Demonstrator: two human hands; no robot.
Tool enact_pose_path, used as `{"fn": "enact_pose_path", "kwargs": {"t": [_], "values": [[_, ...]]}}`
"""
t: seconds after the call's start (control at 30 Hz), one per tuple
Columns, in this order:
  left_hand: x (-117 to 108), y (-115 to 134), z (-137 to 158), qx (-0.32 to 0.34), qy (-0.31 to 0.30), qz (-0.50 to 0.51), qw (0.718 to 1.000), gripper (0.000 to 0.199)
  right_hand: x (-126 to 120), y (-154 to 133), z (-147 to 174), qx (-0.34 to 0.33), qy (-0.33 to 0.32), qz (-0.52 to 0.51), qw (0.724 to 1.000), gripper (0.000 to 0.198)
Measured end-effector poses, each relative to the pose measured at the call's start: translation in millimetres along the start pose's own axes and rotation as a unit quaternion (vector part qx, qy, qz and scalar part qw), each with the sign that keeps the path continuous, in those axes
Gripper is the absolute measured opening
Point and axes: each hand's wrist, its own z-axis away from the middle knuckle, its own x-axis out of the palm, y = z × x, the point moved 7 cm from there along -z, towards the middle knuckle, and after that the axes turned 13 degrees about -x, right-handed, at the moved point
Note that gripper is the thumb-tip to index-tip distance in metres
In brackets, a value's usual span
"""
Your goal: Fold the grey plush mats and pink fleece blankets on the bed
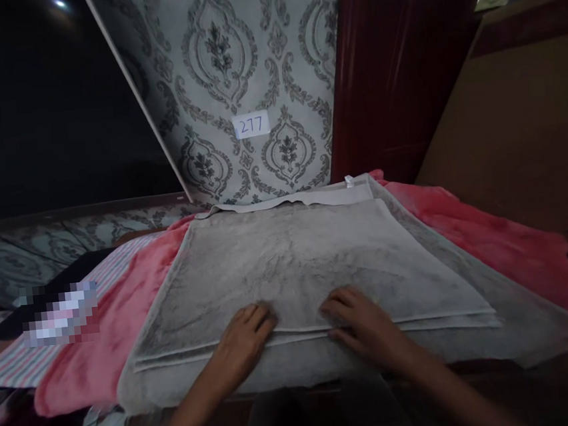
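A grey plush towel (pixel 288 259) lies folded in layers, with its pale front edges running crosswise near me. My left hand (pixel 246 340) rests on the near edge left of the middle, palm down, its fingers loosely bent on the cloth. To the right of the middle, my right hand (pixel 357 323) touches the same edge. Its fingers lie on top of the towel and its thumb is spread apart, lower down. Both hands are slightly blurred. A pale band with a small white tag (pixel 349 181) shows at the far edge of the towel.
Pink plush fabric (pixel 118 316) lies beneath the towel and sticks out on both sides. Striped cloth (pixel 127 258) is at the left. Behind stand a dark screen (pixel 53 108), a patterned wall with a paper label (pixel 251 124) reading 277, and a cardboard box (pixel 521 123) at right.
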Motion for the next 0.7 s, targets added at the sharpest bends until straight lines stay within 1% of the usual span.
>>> {"fn": "enact_pose_path", "kwargs": {"t": [0.07,0.1,0.17,0.2,0.27,0.33,0.4,0.47,0.53,0.6,0.67,0.7], "values": [[1.9,4.0,2.5,0.003,0.021,0.018,1.000,0.032,13.9,-0.3,-4.0,0.000,-0.015,0.017,1.000,0.016],[2.1,4.3,5.6,0.005,0.031,0.028,0.999,0.032,17.7,0.3,-2.9,-0.006,-0.014,0.026,1.000,0.015],[0.5,3.2,11.8,0.005,0.043,0.051,0.998,0.032,20.3,0.9,2.8,-0.020,0.000,0.035,0.999,0.020],[-1.5,1.6,13.5,-0.003,0.040,0.068,0.997,0.031,19.9,1.2,6.0,-0.023,0.005,0.032,0.999,0.020],[-6.9,-2.8,11.5,-0.029,0.004,0.123,0.992,0.025,16.8,2.0,9.4,-0.018,-0.001,0.009,1.000,0.014],[-12.7,-6.6,1.6,-0.062,-0.062,0.185,0.979,0.019,11.1,5.6,4.9,0.001,-0.027,-0.024,0.999,0.012],[-18.9,-7.7,-17.7,-0.086,-0.115,0.220,0.965,0.022,1.2,14.4,-10.3,0.024,-0.044,-0.025,0.998,0.016],[-22.5,-6.5,-47.4,-0.102,-0.129,0.223,0.961,0.028,-10.0,29.1,-35.4,0.035,-0.035,0.019,0.999,0.022],[-16.7,-3.0,-83.5,-0.106,-0.131,0.214,0.962,0.038,-14.5,49.1,-62.7,0.045,-0.027,0.087,0.995,0.035],[3.1,1.9,-117.3,-0.098,-0.164,0.197,0.962,0.055,-8.2,74.7,-82.6,0.083,-0.049,0.150,0.984,0.051],[29.8,1.4,-141.9,-0.100,-0.200,0.171,0.960,0.066,5.3,101.1,-89.0,0.146,-0.096,0.189,0.966,0.057],[43.6,-0.8,-149.7,-0.101,-0.217,0.154,0.959,0.068,12.7,111.7,-87.8,0.173,-0.120,0.198,0.957,0.058]]}}
